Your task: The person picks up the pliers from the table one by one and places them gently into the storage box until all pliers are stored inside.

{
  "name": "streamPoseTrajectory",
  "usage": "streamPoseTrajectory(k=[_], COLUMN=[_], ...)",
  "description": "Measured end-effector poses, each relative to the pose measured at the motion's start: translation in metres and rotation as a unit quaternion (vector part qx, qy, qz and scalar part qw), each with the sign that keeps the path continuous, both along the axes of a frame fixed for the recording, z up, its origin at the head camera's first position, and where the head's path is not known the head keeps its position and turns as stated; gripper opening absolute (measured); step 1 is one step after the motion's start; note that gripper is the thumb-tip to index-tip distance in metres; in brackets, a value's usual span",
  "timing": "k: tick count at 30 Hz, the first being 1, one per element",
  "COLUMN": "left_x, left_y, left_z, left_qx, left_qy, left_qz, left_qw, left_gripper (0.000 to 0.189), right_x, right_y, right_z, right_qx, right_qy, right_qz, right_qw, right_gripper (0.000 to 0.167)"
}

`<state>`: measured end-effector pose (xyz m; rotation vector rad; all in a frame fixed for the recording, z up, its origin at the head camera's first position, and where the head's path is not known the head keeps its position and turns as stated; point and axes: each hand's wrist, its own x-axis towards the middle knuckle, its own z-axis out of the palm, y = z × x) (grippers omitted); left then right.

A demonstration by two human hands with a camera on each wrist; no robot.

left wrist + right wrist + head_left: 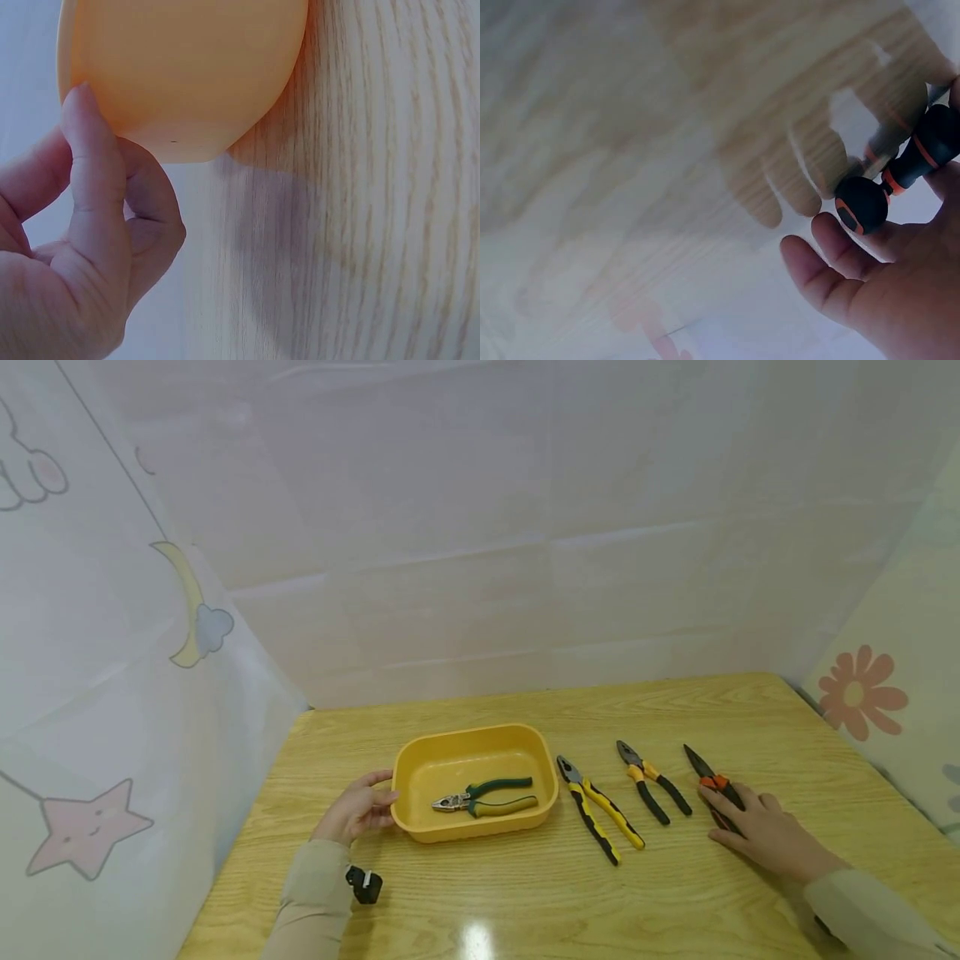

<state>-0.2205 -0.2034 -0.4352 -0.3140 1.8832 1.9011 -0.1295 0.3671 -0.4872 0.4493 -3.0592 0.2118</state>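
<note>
My left hand grips the left end of a yellow plastic tray, its fingers at the rim and end wall. Inside the tray lies a pair of combination pliers with green and olive handles, jaws pointing left. At the right of the table, my right hand holds long-nose pliers with black and red handles by those handles. The dark tips point away from me. In the right wrist view the rounded handle ends show between fingers and thumb, close over the shiny tabletop.
Between tray and right hand lie large pliers with yellow and black handles and smaller pliers with orange and black handles. A wooden table carries everything. White printed sheets hang behind it and at both sides.
</note>
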Motion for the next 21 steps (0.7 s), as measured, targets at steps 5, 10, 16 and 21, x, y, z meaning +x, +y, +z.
streamPoseTrajectory(k=[5, 10, 16, 21], left_x=[0.001, 0.001, 0.001, 0.001], left_y=[0.000, 0.000, 0.001, 0.001], left_z=[0.001, 0.001, 0.000, 0.000], left_qx=[-0.009, -0.013, -0.012, -0.013], left_qy=[0.004, 0.008, 0.010, 0.009], left_qz=[0.001, 0.003, 0.002, 0.001], left_qw=[0.9999, 0.9999, 0.9999, 0.9999], left_gripper=[0.056, 0.056, 0.055, 0.055], right_x=[-0.002, -0.006, -0.011, -0.011], right_y=[0.001, 0.000, -0.003, -0.007], right_z=[0.000, 0.004, 0.014, 0.021], right_qx=[-0.019, -0.048, -0.101, -0.111], right_qy=[0.001, -0.015, -0.052, -0.061], right_qz=[0.008, -0.004, -0.044, -0.066], right_qw=[0.9998, 0.9987, 0.9925, 0.9898], right_gripper=[0.065, 0.056, 0.058, 0.056])
